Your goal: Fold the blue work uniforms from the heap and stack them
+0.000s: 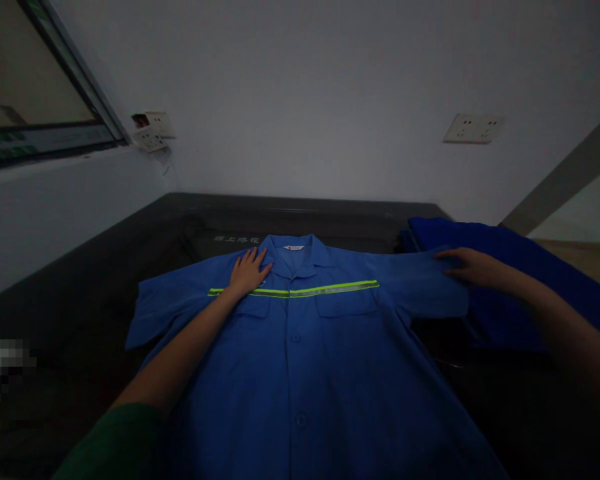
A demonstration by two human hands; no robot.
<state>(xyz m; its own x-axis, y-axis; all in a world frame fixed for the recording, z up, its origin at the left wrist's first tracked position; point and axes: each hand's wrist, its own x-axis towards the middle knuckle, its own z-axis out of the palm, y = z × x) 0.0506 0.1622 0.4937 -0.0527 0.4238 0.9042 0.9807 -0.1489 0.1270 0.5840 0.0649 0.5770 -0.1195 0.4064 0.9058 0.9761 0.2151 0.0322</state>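
A blue short-sleeved work shirt (300, 360) lies front side up, its collar pointing to the wall and both sleeves spread out. Across its chest runs a yellow-green and silver reflective strip (330, 290). My left hand (249, 272) rests flat on the shirt beside the collar, fingers spread. At the end of the sleeve on the right, my right hand (467, 267) pinches the fabric by its upper edge between thumb and fingers. The lower hem of the shirt runs out of view.
The shirt lies on a dark table (205, 213) against a white wall. Folded darker blue cloth (505, 260) is stacked at the right, behind my right forearm. Wall sockets (473, 128) sit above the table; a window (35, 73) is at upper left.
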